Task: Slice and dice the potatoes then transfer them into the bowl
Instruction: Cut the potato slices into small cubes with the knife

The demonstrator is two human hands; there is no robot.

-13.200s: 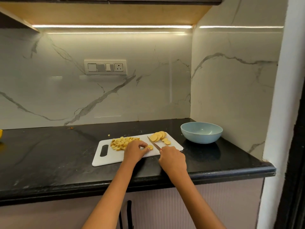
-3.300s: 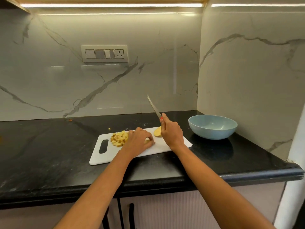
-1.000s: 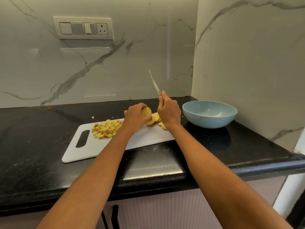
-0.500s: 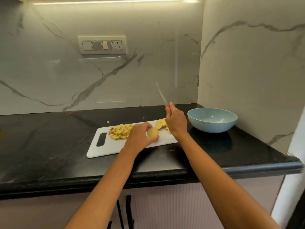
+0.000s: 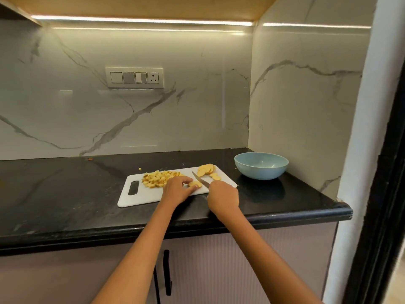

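We note the left hand (image 5: 178,188) pinching a potato slice (image 5: 194,184) flat on the cutting board (image 5: 140,197), the right hand's (image 5: 223,195) grip clamped on the knife (image 5: 200,179), whose blade beside those fingertips could nick them if the slice slips.

Readable text: none anywhere in the view.
Switch plate (image 5: 134,77), on the wall at 11 o'clock: blank rockers and a socket, with no lettering that can be made out.
Cutting board (image 5: 140,197): plain white, no print.
Bowl (image 5: 260,170), at 2 o'clock on the bench (image 5: 54,194): plain blue, no mark.
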